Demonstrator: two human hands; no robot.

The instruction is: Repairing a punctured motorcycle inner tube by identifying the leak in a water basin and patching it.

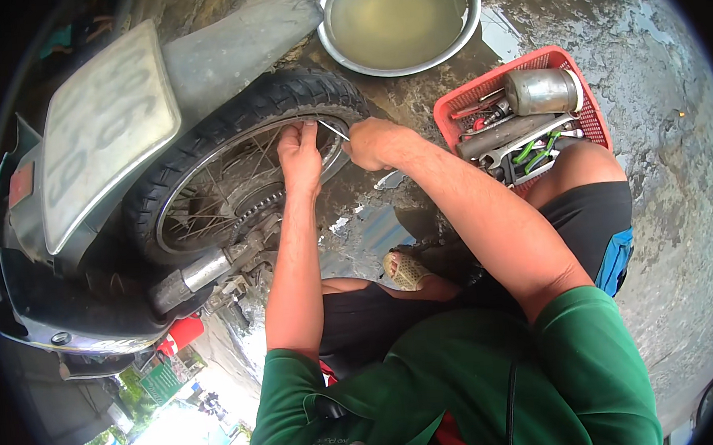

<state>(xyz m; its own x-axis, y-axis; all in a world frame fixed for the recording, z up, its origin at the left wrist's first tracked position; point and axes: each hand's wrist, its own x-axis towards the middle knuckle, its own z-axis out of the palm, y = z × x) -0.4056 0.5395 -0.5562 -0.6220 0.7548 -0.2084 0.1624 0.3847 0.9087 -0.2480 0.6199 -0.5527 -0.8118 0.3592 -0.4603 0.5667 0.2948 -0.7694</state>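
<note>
A motorbike's rear wheel with a black knobbly tyre (160, 176) and spoked rim fills the left-centre. My left hand (299, 157) is at the inner edge of the rim among the spokes, fingers bent in a grip on something I cannot make out. My right hand (375, 143) is closed on a slim silver tool (333, 130), whose shaft reaches up-left to the rim beside my left thumb. Whether its tip is under the tyre's bead is too small to tell.
A metal basin (335, 38) of murky water stands at the top. A red plastic basket (451, 105) of tools and a silver canister (541, 92) sits by my right knee. The mudguard and number plate (102, 139) overhang the wheel. Wet, stained concrete (662, 206) surrounds me.
</note>
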